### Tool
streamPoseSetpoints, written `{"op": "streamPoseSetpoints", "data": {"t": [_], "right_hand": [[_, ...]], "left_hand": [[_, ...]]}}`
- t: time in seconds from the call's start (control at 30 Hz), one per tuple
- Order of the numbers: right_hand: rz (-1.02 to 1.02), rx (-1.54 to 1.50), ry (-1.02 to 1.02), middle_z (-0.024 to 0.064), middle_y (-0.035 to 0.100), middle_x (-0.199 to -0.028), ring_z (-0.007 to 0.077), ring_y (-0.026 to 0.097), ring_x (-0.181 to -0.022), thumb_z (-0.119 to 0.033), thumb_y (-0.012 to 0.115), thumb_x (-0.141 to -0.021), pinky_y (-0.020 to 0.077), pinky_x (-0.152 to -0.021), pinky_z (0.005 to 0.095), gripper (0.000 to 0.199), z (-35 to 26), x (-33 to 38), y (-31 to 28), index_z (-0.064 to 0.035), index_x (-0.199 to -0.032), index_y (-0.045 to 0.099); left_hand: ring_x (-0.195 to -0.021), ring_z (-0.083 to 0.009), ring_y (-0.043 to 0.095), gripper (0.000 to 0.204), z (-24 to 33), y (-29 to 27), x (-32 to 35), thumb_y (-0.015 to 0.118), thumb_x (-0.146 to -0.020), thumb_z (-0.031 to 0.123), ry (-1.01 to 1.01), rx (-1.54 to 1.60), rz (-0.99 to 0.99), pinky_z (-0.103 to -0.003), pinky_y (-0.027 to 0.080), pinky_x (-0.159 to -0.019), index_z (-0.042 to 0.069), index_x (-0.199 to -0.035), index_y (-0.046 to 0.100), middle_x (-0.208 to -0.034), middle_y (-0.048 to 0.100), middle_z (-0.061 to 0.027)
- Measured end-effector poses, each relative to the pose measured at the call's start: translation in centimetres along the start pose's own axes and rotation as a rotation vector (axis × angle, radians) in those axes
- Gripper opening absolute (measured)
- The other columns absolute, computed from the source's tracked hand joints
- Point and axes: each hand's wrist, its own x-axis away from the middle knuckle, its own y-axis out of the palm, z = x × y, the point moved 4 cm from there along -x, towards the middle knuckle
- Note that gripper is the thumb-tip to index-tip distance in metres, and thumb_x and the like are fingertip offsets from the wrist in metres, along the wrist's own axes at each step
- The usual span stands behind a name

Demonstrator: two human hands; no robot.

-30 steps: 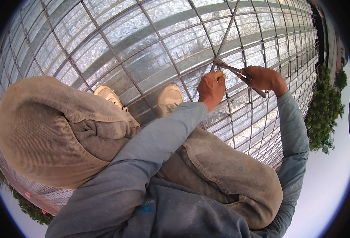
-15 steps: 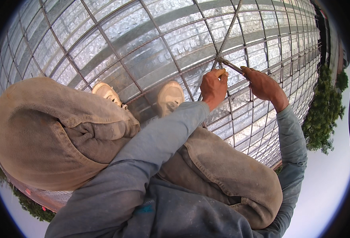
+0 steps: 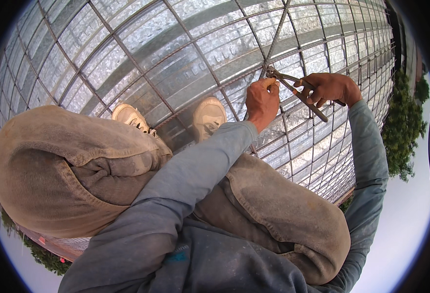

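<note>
- Nearest, at the bottom of the frame: a dark grey shirt [image 3: 239, 259] with paler grey sleeves; brown denim trousers [image 3: 288, 215] over two bent knees; beyond them, two dusty beige shoes [image 3: 210, 117] at centre.
- Left hand [image 3: 262, 103], right of centre and higher up: curled, thumb and fingertips drawn together just below the tool's head; whether they pinch a wire, I cannot tell.
- Right hand [image 3: 331, 90], farther right: fingers curled around the handles of the brown-grey metal pincers [image 3: 294, 91]; those handles are spread apart.
- The pincers lie in the upper right, between and above the hands; their long axis slants from lower right to upper left, head pointing up and left; the left hand is nearer the head, the right nearer the handle ends.
- That head sits at the lower end of a thick ribbed steel bar [image 3: 277, 34], slanting across the dark steel mesh [image 3: 194, 42]; under it, silvery corrugated metal decking [image 3: 227, 54]; farthest, green trees [image 3: 404, 129] at right.
</note>
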Motion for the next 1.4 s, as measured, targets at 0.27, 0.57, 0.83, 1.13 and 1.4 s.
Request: {"op": "streamPoseSetpoints", "data": {"t": [0.27, 0.57, 0.83, 1.13, 1.4], "right_hand": [[0.067, -0.218, 0.016, 0.0119, 0.073, -0.098, 0.0242, 0.077, -0.080, -0.028, 0.087, -0.092, 0.0658, -0.070, 0.0355, 0.046, -0.1, 0.6, 3.2, 0.0024, -0.118, 0.063], [-0.023, -0.774, -0.047, 0.0094, 0.068, -0.087, 0.0181, 0.071, -0.072, -0.024, 0.089, -0.087, 0.0601, -0.067, 0.0305, 0.055, 3.6, -0.1, 8.5, 0.0040, -0.122, 0.058], [0.929, 0.720, -0.014, 0.0264, 0.068, -0.117, 0.0410, 0.072, -0.094, -0.019, 0.075, -0.087, 0.0575, -0.084, 0.0496, 0.055, 0.0, 4.0, 11.2, 0.0010, -0.134, 0.057], [-0.067, -0.941, -0.074, 0.0087, 0.070, -0.079, 0.0165, 0.066, -0.066, -0.032, 0.073, -0.102, 0.0533, -0.058, 0.0327, 0.032, 3.7, 2.6, 8.5, 0.0002, -0.105, 0.070], [0.983, 0.771, -0.109, 0.0171, 0.070, -0.090, 0.0376, 0.072, -0.080, -0.020, 0.079, -0.085, 0.0553, -0.070, 0.0470, 0.044, -0.8, 4.9, 9.8, 0.0023, -0.118, 0.061]], "left_hand": [[-0.073, -0.0145, 0.061, 0.032, 1.2, -0.6, 0.4, 0.076, -0.101, 0.027, -0.192, 0.255, -0.073, -0.034, 0.048, -0.069, -0.004, -0.099, 0.079, -0.078, 0.072, -0.0094], [-0.089, -0.0138, 0.060, 0.042, 0.2, 2.8, 0.6, 0.075, -0.103, 0.044, -0.584, 0.679, -0.311, -0.034, 0.047, -0.080, 0.002, -0.107, 0.071, -0.092, 0.072, -0.0042], [-0.081, -0.0142, 0.055, 0.039, -0.8, 6.2, 0.6, 0.065, -0.110, 0.043, -0.630, 0.759, -0.238, -0.036, 0.045, -0.080, 0.006, -0.102, 0.074, -0.089, 0.072, -0.0027], [-0.057, -0.0046, 0.036, 0.069, -0.9, 6.0, 1.3, 0.072, -0.094, 0.073, -0.650, 0.844, -0.379, -0.026, 0.029, -0.050, 0.009, -0.119, 0.071, -0.116, 0.075, -0.0024], [-0.079, -0.0115, 0.052, 0.044, -1.4, 7.3, 0.7, 0.073, -0.098, 0.061, -0.764, 0.884, -0.319, -0.036, 0.037, -0.068, 0.017, -0.105, 0.072, -0.101, 0.076, 0.0028]]}}
